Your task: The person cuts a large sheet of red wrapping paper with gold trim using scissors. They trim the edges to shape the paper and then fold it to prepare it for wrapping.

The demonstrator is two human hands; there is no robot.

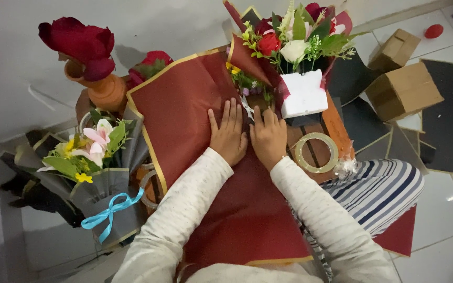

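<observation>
A large dark red wrapping sheet (195, 120) with a gold edge lies across the low wooden table (335, 126). My left hand (228, 133) rests flat on it, fingers spread and pointing away from me. Beside it, my right hand (268, 137) presses on the sheet's fold, fingers slightly curled, touching the left hand. Just beyond my fingers stands a flower arrangement (289, 39) of red and white blooms stuck in a white foam block (304, 94), partly wrapped in red and black paper.
A finished bouquet in grey paper with a blue ribbon (98, 173) lies at the left. A clay vase with dark red roses (87, 57) stands behind it. A tape ring (316, 152) sits on the table at the right. Cardboard boxes (402, 89) and black sheets cover the floor at the right.
</observation>
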